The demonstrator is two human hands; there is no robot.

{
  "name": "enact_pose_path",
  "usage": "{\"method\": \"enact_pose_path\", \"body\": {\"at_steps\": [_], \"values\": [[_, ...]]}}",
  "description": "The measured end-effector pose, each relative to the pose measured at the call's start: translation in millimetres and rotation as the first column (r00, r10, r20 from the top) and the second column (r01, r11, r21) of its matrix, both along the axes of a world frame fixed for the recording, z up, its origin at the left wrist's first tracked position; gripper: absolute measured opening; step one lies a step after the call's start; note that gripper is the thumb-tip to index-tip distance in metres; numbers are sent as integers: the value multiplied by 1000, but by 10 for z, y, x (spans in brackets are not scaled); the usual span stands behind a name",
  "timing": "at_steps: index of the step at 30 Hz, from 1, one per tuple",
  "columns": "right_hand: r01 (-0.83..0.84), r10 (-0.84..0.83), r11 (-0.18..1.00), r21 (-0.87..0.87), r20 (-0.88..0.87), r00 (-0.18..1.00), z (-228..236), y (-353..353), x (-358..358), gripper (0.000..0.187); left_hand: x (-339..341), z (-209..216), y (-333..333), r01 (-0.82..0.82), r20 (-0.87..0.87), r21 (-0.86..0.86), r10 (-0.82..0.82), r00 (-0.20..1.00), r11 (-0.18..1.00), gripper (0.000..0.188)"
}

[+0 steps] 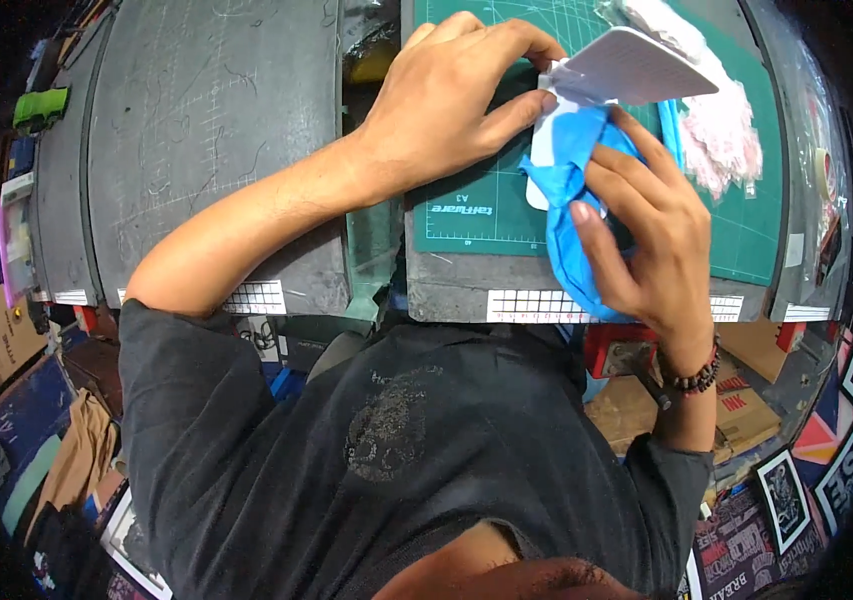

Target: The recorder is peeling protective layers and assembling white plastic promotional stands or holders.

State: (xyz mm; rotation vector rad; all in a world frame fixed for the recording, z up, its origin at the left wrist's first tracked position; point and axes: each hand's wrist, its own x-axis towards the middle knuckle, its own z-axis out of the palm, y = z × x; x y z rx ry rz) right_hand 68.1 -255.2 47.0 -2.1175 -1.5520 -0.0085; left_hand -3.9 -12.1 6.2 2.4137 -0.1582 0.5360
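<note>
Head view: On a green cutting mat [486, 215] laid over the tabletop [446, 285], a person's left hand [461, 85] pinched the edge of a white folding piece [636, 65], while the right hand [651, 215] had its grip closed on bunched blue material [578, 140] against it. The white piece's upper flap stood tilted above a flat lower part.

From where I stood, the loose blue folds looked the likeliest trouble: one loop reached past the mat's near edge, and a hard tug could have snagged or torn it. Had the left grip slackened, the flap might have dropped or twisted askew. A wide sweep risked nudging the pale pink bundle [726, 145] beyond the right hand.

The right fingers covered much of the blue; whether it was cloth or film, or joined to the white piece, I could not tell.
</note>
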Motion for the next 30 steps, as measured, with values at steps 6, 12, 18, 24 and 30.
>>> {"method": "enact_pose_path", "body": {"at_steps": [6, 12, 18, 24, 30], "values": [[-10, 10, 1000, 2, -20, 1000, -19, -47, -23, 22, -3, -19, -4, 3, 20, -12, -3, 1000, 1000, 35], [-21, 24, 999, 28, -99, 995, -34, -17, -49, 19, 7, 86, -15, -9, 68, -15, 10, 998, 1000, 33], [38, -36, 999, 27, -43, 998, -63, -95, 16, 23, 9, -12, -1, -45, 53, 65, 42, 998, 997, 35], [66, -61, 993, 95, -48, 997, 89, -31, -37, 19, -41, -64, -18, -47, 102, 65, 41, 994, 997, 39], [40, -31, 992, 123, -71, 997, -5, -110, -115, 24, -8, 86, 22, 36, -22, -12, -36, 999, 999, 50]]}}
